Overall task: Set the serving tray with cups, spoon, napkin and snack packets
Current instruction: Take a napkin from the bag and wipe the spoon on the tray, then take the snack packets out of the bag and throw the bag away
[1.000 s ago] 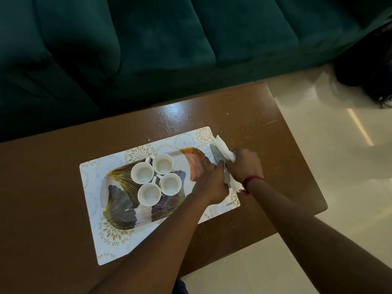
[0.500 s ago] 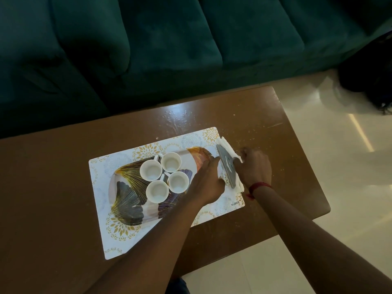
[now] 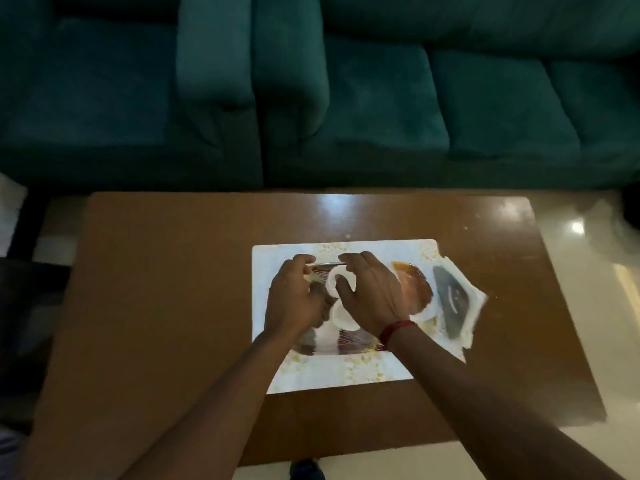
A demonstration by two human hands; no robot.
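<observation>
Hands meet over the serving tray (image 3: 414,292) in the head view, the only view given. Between the fingertips of the left hand (image 3: 294,299) and those of the right hand (image 3: 372,296) runs a thin metal spoon (image 3: 327,263), lying level and crosswise above the far side of the tray. The left hand's thumb and forefinger pinch one end of it; the right hand's fingertips close on the other end, with its remaining fingers loosely curled and its thumb reaching down toward the cups. A red band (image 3: 394,330) circles the right wrist.

Just under and between the fingers sit white cups (image 3: 341,315) on the tray; two rims show clearly, one near the right thumb and one nearer the wrists, and the hands cover the rest, so their number cannot be told. The tray, printed with leaf shapes in brown and orange, rests on a pale placemat (image 3: 332,375) with gold patterns.

To the outer side of the right hand, well clear of its fingers, a white napkin (image 3: 476,303) lies across the placemat's right edge and onto the wooden table (image 3: 166,306). A dark grey flat packet (image 3: 452,303) rests on top of the napkin. Motion blur softens the details of both.

Beyond the fingertips, past the table's far edge, stands a dark green sofa (image 3: 346,98).
</observation>
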